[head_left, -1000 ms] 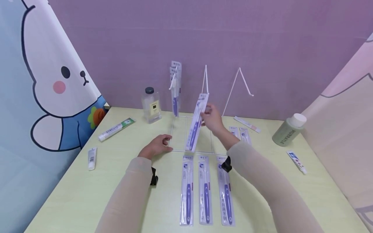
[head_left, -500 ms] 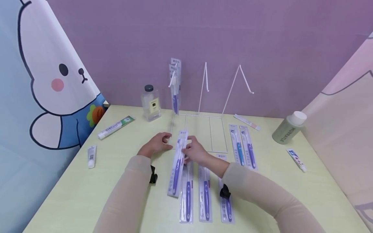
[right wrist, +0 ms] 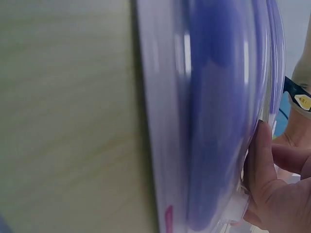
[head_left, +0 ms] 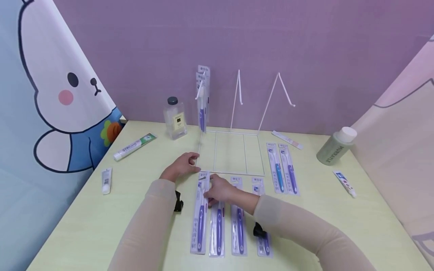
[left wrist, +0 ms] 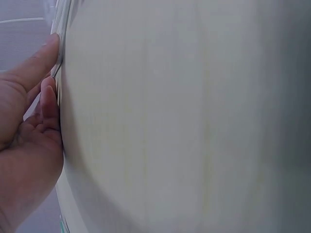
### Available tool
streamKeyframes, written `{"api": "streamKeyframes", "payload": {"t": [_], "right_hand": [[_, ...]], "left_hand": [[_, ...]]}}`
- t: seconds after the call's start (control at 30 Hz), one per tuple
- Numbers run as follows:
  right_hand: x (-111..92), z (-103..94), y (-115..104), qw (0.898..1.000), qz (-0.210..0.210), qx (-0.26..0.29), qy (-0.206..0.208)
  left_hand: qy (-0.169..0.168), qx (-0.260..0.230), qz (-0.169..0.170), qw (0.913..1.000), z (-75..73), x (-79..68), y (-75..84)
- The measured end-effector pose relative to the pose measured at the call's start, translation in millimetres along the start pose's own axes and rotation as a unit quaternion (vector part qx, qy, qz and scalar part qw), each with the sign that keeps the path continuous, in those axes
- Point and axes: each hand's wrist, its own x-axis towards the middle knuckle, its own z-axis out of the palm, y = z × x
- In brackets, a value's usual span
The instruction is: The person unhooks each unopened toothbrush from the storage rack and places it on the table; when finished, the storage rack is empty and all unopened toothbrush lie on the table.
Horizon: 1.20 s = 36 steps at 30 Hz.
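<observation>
My right hand (head_left: 221,189) pinches the edge of a packaged purple toothbrush (head_left: 200,226), which lies flat at the left end of a row of similar packs on the table. Partly under my right wrist lie the other packs of that row, such as one packaged toothbrush (head_left: 240,229). At the front left corner of a white wire display rack (head_left: 237,174), my left hand (head_left: 181,165) grips the frame between thumb and fingers; the left wrist view shows that hand (left wrist: 34,107) at the edge too. Toothbrush packs (head_left: 202,99) hang from the rack's left hook. Its middle and right hooks are bare.
Two toothbrush packs (head_left: 284,169) lie right of the rack, a slim white packet (head_left: 287,139) behind them. A green bottle (head_left: 336,146) and small tube (head_left: 344,184) are at right. At left are a clear bottle (head_left: 175,119), toothpaste tube (head_left: 135,146) and small white tube (head_left: 106,181).
My right hand has brought the toothbrush pack from near the middle hook down and left onto the table, beside the row. My left hand has stayed at the rack's corner.
</observation>
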Motion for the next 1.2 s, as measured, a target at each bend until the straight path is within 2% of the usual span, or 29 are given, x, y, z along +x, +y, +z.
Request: {"api": "streamKeyframes", "payload": {"t": [0.13,0.27,0.37,0.43,0.5,0.67,0.77,0.97,1.07,1.2], "right_hand": [[-4,-3.0,-3,0.999,0.003,-0.052,-0.005],[-11,-14.2,-9,0.998,0.005,-0.068,-0.015],[-16,-31.7,-12,0.998,0.001,-0.063,-0.012],[-18,-48.6,-12,0.997,-0.011,-0.081,0.003],[-19,-68.1,-9,0.992,-0.02,-0.123,0.034],[-10,-120.2,15,0.963,-0.03,-0.242,0.115],[-1,-145.3,36,0.954,-0.029,-0.268,0.132],[11,-171.6,67,0.947,0.012,-0.286,0.144],[12,-176.8,73,0.945,0.031,-0.295,0.138],[11,-180.5,74,0.949,0.036,-0.283,0.135]], "left_hand": [[-0.002,-0.003,0.001,1.0,0.2,-0.5,1.2],[-0.003,-0.007,-0.001,1.0,0.5,-0.4,1.7],[-0.001,-0.009,-0.002,1.0,0.5,0.0,1.5],[0.001,-0.009,-0.005,0.9999,0.3,-0.1,1.8],[0.002,-0.007,-0.009,0.9999,0.1,-0.2,2.2],[-0.003,-0.008,-0.011,0.9999,-1.2,-0.1,0.3],[-0.001,-0.011,-0.013,0.9999,-1.8,-0.2,-1.7],[0.0,-0.015,-0.02,0.9997,-0.2,-0.4,-3.9],[-0.002,-0.019,-0.019,0.9996,0.7,0.6,-4.1],[-0.006,-0.026,-0.019,0.9995,-0.1,1.4,-1.0]]}}
